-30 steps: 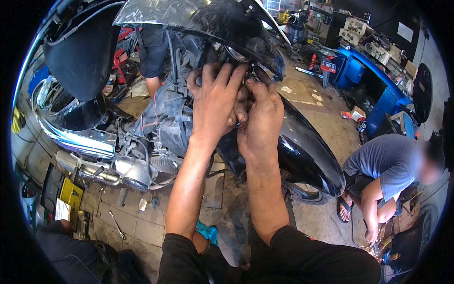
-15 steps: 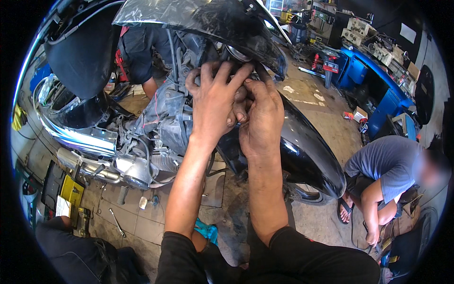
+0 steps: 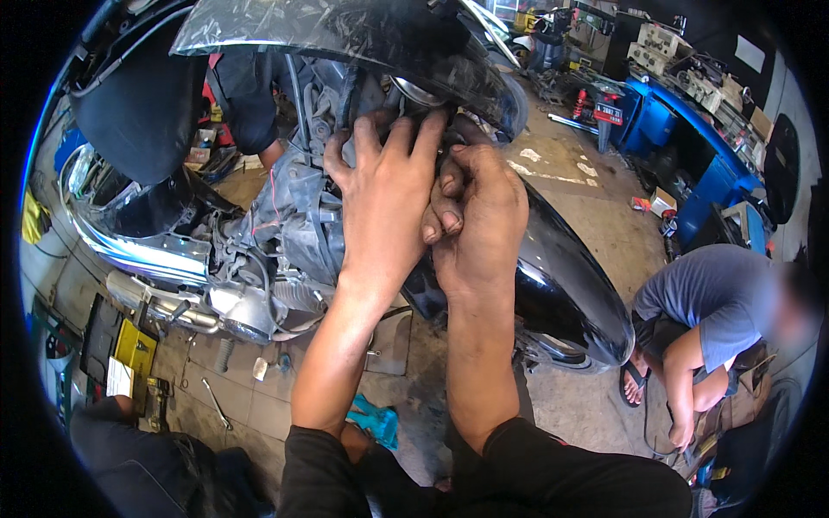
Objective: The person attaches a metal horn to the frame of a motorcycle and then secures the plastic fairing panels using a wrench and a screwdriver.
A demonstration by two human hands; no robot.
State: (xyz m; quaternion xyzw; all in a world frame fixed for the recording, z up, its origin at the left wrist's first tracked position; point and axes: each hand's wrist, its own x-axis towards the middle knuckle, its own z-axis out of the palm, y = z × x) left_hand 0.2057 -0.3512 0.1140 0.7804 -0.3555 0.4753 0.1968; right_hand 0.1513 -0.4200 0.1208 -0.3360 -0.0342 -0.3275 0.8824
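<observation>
Both of my hands are at the front of a partly stripped motorcycle [image 3: 298,224], under a scuffed black front cover [image 3: 319,33]. My left hand [image 3: 386,194] has its fingers spread, with the tips resting near a round metal-rimmed part [image 3: 419,91] beneath the cover. Beside it, my right hand [image 3: 485,216] is closed, its fingers curled in toward the palm. Whatever it may hold is hidden. Below and right of the hands runs the glossy black front fender [image 3: 570,272].
A person in a grey shirt [image 3: 704,302] squats at right. Another person's dark clothing [image 3: 138,457] shows at lower left, near a cordless drill [image 3: 158,403] and a wrench [image 3: 217,404]. A teal cloth [image 3: 374,420] lies below my arms. A blue bench [image 3: 665,129] stands at far right.
My left hand has shifted slightly left, its fingers straighter. My right hand has turned a little, its curled fingers now more visible. The front cover sits slightly farther left in view.
</observation>
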